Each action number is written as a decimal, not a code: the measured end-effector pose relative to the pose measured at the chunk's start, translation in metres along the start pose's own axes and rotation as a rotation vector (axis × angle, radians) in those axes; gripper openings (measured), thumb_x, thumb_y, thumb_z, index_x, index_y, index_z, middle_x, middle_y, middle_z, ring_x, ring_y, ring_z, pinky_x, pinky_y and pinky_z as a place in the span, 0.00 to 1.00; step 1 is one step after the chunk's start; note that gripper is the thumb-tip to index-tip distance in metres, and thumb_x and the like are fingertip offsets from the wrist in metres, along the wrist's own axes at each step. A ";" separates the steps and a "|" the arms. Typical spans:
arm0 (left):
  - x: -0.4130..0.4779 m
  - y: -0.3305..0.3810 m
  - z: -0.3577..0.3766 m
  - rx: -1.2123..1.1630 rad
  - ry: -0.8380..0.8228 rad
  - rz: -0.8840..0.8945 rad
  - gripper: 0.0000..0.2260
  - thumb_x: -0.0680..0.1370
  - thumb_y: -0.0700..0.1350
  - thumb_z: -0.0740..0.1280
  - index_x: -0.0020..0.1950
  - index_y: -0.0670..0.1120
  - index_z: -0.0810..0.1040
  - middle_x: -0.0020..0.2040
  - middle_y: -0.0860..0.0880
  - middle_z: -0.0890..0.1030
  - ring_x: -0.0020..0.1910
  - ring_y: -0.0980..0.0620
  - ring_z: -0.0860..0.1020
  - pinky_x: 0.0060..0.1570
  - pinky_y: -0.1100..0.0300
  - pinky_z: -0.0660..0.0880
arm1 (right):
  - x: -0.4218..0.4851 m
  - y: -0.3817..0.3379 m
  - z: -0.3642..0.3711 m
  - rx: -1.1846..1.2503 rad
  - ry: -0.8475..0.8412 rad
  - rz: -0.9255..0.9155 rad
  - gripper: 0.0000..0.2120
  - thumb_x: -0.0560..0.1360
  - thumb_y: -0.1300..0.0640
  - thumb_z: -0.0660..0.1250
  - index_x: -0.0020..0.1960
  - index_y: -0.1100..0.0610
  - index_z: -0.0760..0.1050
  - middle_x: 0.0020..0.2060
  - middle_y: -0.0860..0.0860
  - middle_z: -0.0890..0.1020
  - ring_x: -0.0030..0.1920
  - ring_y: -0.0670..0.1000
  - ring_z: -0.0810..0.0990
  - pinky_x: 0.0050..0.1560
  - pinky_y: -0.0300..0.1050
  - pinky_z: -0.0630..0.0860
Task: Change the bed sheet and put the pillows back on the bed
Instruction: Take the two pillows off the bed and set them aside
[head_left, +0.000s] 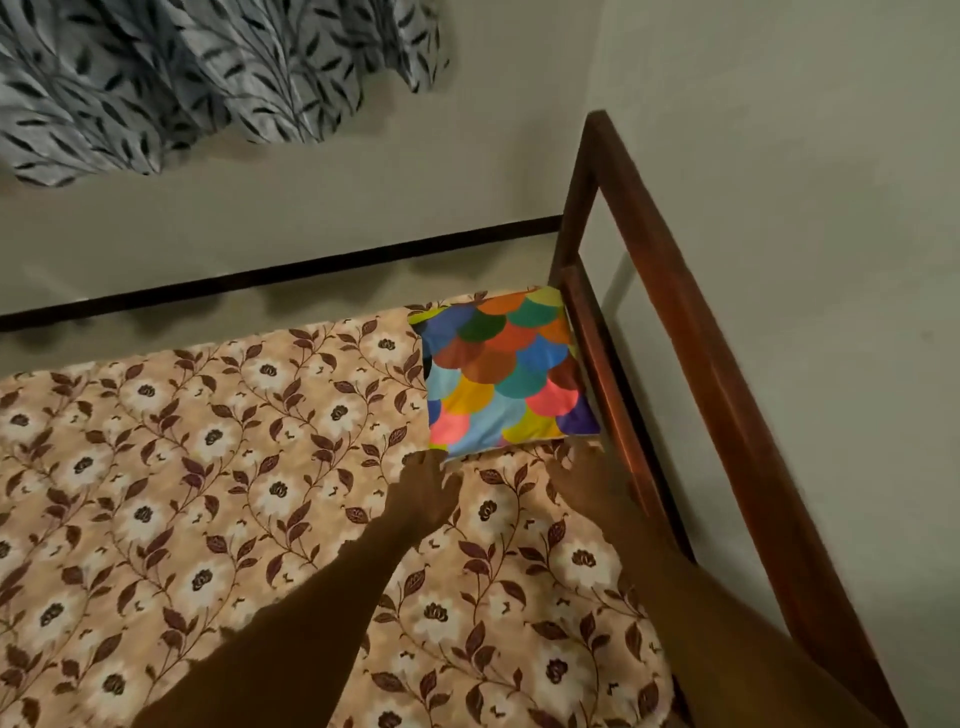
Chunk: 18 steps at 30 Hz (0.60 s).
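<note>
Well, from my end I count one pillow (506, 371) on the bed, square and covered in overlapping scales of many colours. It lies flat in the far corner of the mattress, with its right edge against the lower rail of the wooden bed frame (701, 364). One bed sheet (208, 467) is spread under it, beige with white flowers and brown leafy vines, and it covers all of the mattress I can see.

Both of my hands reach toward the pillow's near edge. My left hand (426, 488) lies over the sheet with its fingers (423, 462) straight and spread, the tips at the pillow's near left corner. My right hand (587, 483) is blurred; its fingers look straight and apart, just short of the near right corner, beside the frame's rail. Neither hand holds anything.

One grey curtain (182, 78) with a dark leaf print hangs at the upper left, over a plain wall (363, 197).
</note>
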<state>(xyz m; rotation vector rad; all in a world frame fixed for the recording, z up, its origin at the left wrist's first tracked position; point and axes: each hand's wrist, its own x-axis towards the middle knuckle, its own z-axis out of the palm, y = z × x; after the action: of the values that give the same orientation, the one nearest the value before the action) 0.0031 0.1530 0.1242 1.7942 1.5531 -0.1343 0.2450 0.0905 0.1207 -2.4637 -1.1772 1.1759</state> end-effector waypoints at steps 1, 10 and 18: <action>0.017 0.001 0.006 -0.012 0.006 -0.011 0.24 0.84 0.56 0.62 0.76 0.44 0.69 0.72 0.41 0.72 0.70 0.40 0.72 0.66 0.44 0.72 | 0.021 0.005 -0.001 0.008 0.008 0.003 0.26 0.81 0.43 0.66 0.74 0.56 0.72 0.67 0.59 0.79 0.67 0.62 0.78 0.65 0.55 0.75; 0.195 -0.048 0.087 -0.251 0.174 -0.151 0.26 0.79 0.65 0.61 0.49 0.40 0.77 0.44 0.36 0.79 0.46 0.32 0.80 0.43 0.45 0.77 | 0.203 0.036 0.034 0.220 0.020 0.019 0.44 0.69 0.33 0.64 0.79 0.55 0.63 0.69 0.58 0.77 0.67 0.63 0.78 0.65 0.63 0.78; 0.215 -0.035 0.111 -0.701 0.328 -0.396 0.51 0.59 0.74 0.71 0.72 0.45 0.67 0.66 0.43 0.78 0.64 0.40 0.78 0.63 0.39 0.76 | 0.258 0.043 0.054 0.490 0.060 0.050 0.57 0.61 0.32 0.74 0.82 0.52 0.59 0.73 0.54 0.76 0.70 0.58 0.77 0.73 0.59 0.73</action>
<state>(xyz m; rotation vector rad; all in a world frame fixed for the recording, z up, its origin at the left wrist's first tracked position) 0.0700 0.2616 -0.0844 0.9820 1.8652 0.4851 0.3291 0.2375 -0.0864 -2.1446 -0.7062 1.2189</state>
